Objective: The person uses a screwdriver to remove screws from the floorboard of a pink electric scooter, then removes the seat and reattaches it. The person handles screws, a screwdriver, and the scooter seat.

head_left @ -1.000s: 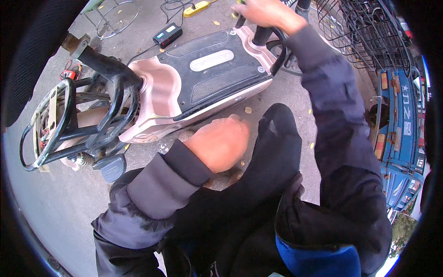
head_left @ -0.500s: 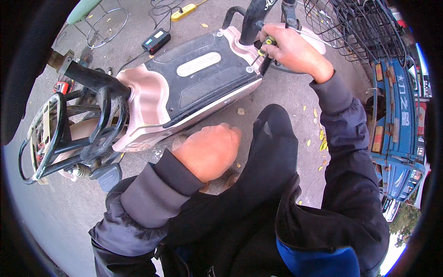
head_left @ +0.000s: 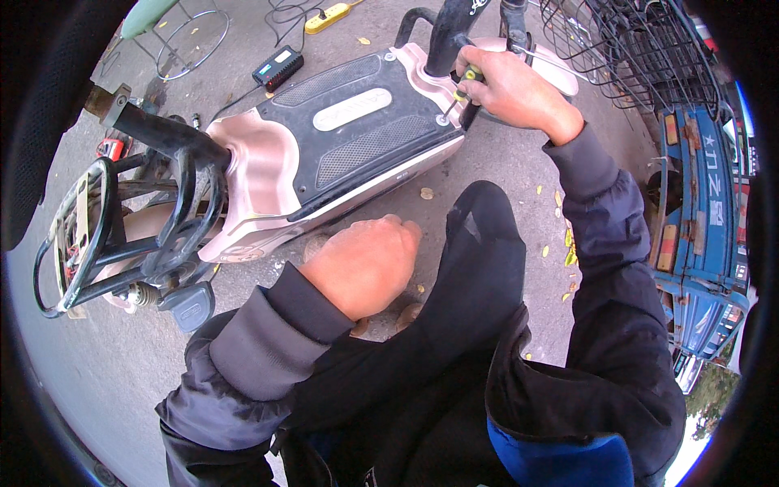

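Note:
A pink electric scooter (head_left: 260, 174) with a black footboard (head_left: 365, 134) lies in front of me on the pavement. My right hand (head_left: 511, 89) grips a screwdriver with a yellow-green handle (head_left: 464, 85), its tip down at a screw on the footboard's right end, beside the black steering column (head_left: 450, 32). My left hand (head_left: 365, 264) hangs closed and low by the scooter's near edge, above my knee; I cannot see anything in it.
A black rear rack (head_left: 97, 235) sticks out at the left. A wire basket (head_left: 641, 49) sits top right, a blue vehicle (head_left: 698, 219) along the right edge. A black charger (head_left: 277, 69) and yellow power strip (head_left: 329, 16) lie on the ground beyond the scooter.
My right hand has come down from the handlebar area to the footboard's end with the screwdriver. My left hand has shifted a little to the right.

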Demonstrator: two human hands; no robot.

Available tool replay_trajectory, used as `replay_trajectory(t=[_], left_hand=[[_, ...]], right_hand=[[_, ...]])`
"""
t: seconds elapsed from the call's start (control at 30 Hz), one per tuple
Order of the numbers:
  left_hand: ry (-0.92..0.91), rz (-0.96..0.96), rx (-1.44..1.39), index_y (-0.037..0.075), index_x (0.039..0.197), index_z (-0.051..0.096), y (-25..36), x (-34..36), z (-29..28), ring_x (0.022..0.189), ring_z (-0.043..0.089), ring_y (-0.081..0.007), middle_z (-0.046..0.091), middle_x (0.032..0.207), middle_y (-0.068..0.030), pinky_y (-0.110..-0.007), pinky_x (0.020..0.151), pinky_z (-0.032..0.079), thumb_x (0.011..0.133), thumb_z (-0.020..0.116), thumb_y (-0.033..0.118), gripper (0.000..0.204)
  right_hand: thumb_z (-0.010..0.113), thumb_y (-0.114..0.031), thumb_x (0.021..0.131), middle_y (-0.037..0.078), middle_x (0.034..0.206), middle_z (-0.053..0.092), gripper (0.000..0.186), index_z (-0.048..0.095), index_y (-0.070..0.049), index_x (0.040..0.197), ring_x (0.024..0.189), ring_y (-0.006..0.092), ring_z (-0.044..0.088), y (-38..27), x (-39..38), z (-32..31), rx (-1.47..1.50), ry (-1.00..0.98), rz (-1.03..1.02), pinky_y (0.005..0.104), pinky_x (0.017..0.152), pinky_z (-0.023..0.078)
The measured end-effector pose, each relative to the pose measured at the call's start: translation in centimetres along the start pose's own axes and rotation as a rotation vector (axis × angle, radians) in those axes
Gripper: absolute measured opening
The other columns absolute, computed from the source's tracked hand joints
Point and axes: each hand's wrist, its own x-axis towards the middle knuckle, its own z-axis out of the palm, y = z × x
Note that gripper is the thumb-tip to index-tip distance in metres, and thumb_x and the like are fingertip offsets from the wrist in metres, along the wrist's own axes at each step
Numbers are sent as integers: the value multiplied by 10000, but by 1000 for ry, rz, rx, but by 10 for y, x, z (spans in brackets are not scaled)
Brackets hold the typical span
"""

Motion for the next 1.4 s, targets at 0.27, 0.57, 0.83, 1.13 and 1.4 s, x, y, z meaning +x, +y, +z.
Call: replay_trajectory(t=[0.27, 0.57, 0.83, 1.13, 1.4], left_hand=[[-13, -3, 8, -53, 1060, 587, 1, 1, -3, 975, 685, -481, 663, 1003, -277, -540, 849, 567, 824, 625, -2, 244], [0, 2, 20, -44, 1052, 574, 0, -1, -2, 994, 680, -484, 657, 1016, -277, -546, 860, 564, 819, 629, -7, 243], [24, 12, -8, -39, 1055, 565, 0, -1, -6, 993, 680, -485, 655, 1010, -276, -550, 863, 561, 833, 613, -5, 229], [13, 21, -13, -39, 1055, 562, -2, 0, -5, 991, 673, -493, 652, 1008, -278, -556, 861, 556, 835, 606, -6, 227], [14, -6, -38, -35, 1055, 573, 0, 0, -4, 1005, 677, -494, 662, 1033, -277, -560, 860, 555, 839, 605, -5, 220]], right_hand=[[724, -321, 965, 278, 860, 718, 351, 673, 24, 1002, 898, 470, 715, 15, 12, 13, -165, 89, -55, 541, 803, 551], [649, -340, 1025, 287, 873, 724, 373, 626, 10, 1152, 887, 481, 724, 2, 16, 3, -88, -96, -126, 551, 791, 564], [722, -389, 983, 280, 881, 719, 426, 639, 13, 1094, 879, 483, 718, 7, 14, 14, -278, 94, 23, 560, 761, 571], [714, -340, 997, 268, 866, 709, 375, 588, -6, 1111, 905, 482, 710, 5, 7, 21, -115, 82, 10, 546, 790, 558], [689, -307, 1013, 267, 878, 718, 358, 563, -8, 1165, 895, 476, 712, 8, 7, 13, 3, 22, -152, 557, 789, 548]])
